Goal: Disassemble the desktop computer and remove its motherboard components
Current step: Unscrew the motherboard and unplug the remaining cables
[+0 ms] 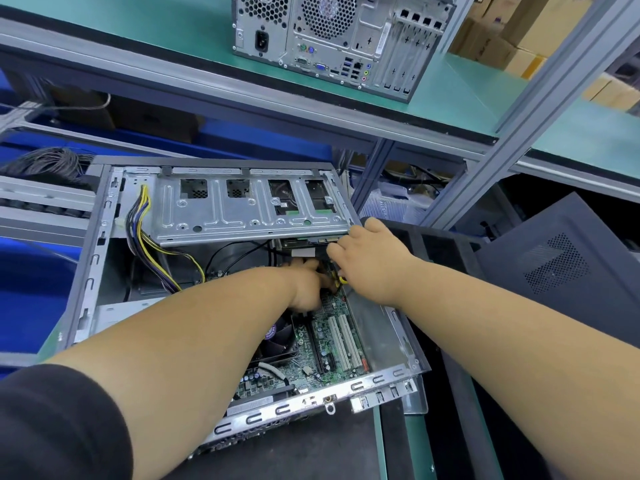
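Lying on its side on the dark counter (311,445): open desktop case (93,258), grey pressed steel, slotted edges, side panel off. Both hands work deep inside it, beneath the drive cage (242,206), a ribbed, stamped metal tray with rectangular cutouts.

Left hand (306,289): fingers curled down at a connector; what the grip holds cannot be told, as the fingertips are hidden behind the right hand.

Right hand (370,261): fingers bent over a small yellow-and-black part (341,279) just under the cage edge; whether the grip closes on it cannot be told.

Motherboard (329,341): green, densely populated, seated in the case floor just nearer the viewer than both grips; two white slots (343,341) run lengthwise. Fan with a round sticker, writing unreadable, largely hidden by the left forearm.

Bundle of yellow, black and purple wires (142,244): looped well left of the grips.

Second tower (339,39): on the green shelf above, rear ports showing, top cut off.

Dark perforated panel (561,261): right of the grips.
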A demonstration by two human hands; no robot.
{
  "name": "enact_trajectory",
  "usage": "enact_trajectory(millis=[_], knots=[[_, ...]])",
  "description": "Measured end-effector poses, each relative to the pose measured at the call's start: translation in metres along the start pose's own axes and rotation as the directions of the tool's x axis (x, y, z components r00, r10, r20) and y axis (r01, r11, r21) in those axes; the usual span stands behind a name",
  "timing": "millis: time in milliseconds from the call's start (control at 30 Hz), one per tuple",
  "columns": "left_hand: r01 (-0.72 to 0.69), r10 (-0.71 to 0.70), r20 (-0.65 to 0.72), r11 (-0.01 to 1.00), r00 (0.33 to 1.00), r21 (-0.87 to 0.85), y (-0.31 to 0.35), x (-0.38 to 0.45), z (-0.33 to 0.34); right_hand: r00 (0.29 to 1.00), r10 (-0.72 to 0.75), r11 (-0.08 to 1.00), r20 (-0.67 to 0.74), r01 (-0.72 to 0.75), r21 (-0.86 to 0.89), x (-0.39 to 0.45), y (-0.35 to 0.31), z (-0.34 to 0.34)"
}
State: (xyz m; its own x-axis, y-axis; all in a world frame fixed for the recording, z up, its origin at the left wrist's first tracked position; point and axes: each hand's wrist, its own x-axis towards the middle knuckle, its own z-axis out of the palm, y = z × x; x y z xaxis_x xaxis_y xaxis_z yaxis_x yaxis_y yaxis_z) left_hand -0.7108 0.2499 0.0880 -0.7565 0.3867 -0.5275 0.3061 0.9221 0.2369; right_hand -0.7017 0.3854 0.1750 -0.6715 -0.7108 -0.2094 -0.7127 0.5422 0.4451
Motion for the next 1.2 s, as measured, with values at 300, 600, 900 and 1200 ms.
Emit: enact_trajectory(millis=[300,600,900,1200], knots=[[-0.012,0.013,-0.062,1.0,0.998,0.018,0.003,-0.001,-0.004,0.997,-0.046,0.993,-0.054,0.052,0.102,0.008,0.001,0.002],[-0.123,-0.057,-0.28,0.802,0.958,-0.584,0.005,0.004,0.001,0.999,-0.019,0.951,-0.045,0.032,0.308,0.006,0.009,0.011],[-0.155,0.02,-0.312,0.897,0.95,-0.414,0.006,0.006,-0.001,0.988,0.063,0.998,-0.142,-0.064,0.003,0.002,0.007,0.004],[-0.15,-0.006,-0.343,0.892,0.939,-0.426,0.0,0.003,-0.005,0.988,0.043,0.974,-0.147,-0.008,0.228,-0.001,0.008,0.009]])
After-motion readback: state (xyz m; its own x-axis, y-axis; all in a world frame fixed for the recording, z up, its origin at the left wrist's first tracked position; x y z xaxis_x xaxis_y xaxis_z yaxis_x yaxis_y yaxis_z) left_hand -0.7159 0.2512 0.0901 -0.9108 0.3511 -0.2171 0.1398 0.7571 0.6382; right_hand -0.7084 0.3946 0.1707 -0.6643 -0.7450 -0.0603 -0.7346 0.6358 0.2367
